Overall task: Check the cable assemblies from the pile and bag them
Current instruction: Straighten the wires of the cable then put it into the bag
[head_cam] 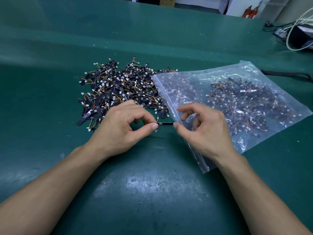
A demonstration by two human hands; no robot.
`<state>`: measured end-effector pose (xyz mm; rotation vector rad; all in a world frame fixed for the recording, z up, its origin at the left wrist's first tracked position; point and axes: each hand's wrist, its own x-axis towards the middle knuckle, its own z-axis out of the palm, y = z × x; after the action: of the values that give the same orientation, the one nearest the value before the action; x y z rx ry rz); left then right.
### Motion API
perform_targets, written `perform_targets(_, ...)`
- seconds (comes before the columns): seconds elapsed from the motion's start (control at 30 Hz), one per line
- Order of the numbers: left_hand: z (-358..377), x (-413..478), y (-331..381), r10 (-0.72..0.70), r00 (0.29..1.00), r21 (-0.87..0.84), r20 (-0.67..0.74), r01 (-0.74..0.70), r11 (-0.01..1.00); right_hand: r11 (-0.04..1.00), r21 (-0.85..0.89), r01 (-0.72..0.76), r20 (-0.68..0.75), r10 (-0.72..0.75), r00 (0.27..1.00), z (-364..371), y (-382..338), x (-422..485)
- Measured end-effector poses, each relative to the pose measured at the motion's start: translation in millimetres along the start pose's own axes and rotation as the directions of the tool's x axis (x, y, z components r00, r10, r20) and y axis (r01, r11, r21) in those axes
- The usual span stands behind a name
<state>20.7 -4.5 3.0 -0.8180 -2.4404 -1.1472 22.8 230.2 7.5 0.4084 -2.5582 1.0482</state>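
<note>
Near the middle of the bench (pixel 152 192), just on our side of the pile (pixel 118 92), we held one cable assembly (pixel 166 123) level between both hands. Our left hand (pixel 118 128) pinched its left end between thumb and forefinger, with the other fingers curled under. Our right hand (pixel 203 131) met the right end with the thumb tip, its fingers loosely curled above. It looked like a light pinch, though the finger beneath was hidden. We judged that gripping the black strip only by its ends, lifted off the mat, kept its printed face and the small white connector below the left thumb open to view, which suited checking before bagging.

The bag (pixel 237 102) lay flat toward the right edge, clear plastic with many assemblies already inside. Its zip edge ran from the pile's right side, which it overlapped, down toward the near edge, passing under our right hand. That put the mouth close to the checked piece. Whether the mouth was open we could not tell; it lay flat, and our right wrist rested over it, so both seemed likely to hinder slipping the piece in.

At the far right corner sat white and black leads (pixel 291 31) by a dark device, and a black strap (pixel 288 74) lay beyond the bag, both well apart from our hands.
</note>
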Motion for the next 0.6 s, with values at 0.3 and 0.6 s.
perform_targets(0.3,-0.9,0.0,-1.6,-0.058,0.998,0.017,-0.019,0.059,0.998,0.976,-0.093,-0.198,-0.062,0.193,0.979,-2.7,6.7,3.6)
perform_targets(0.6,-1.8,6.5,0.0,-0.269,0.963,-0.053,-0.015,0.268,0.962,0.962,0.137,-0.235,-0.187,0.258,0.948,-6.9,7.8,7.0)
